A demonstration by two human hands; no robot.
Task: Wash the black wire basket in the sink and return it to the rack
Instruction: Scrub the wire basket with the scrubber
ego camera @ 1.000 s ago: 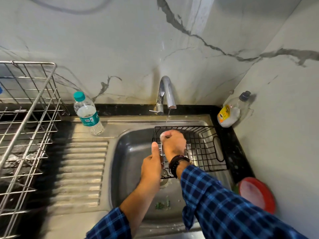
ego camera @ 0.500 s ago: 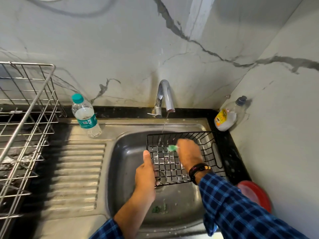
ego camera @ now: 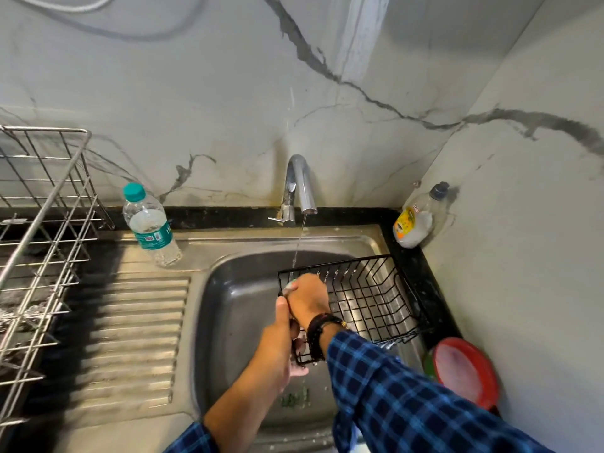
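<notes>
The left hand (ego camera: 279, 341) grips the black wire basket (ego camera: 376, 299), thumb raised. Beside that thumb, the right hand (ego camera: 309, 297) curls round a green scrubber (ego camera: 290, 286).

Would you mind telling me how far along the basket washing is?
Done: the basket is in the sink under the running tap. In hand: the left hand grips its edge while the right hand holds a scrubber against the rim. Left: rinsing and returning it to the rack.

Grey-veined white marble walls (ego camera: 228, 93), black countertop (ego camera: 228, 217).
</notes>
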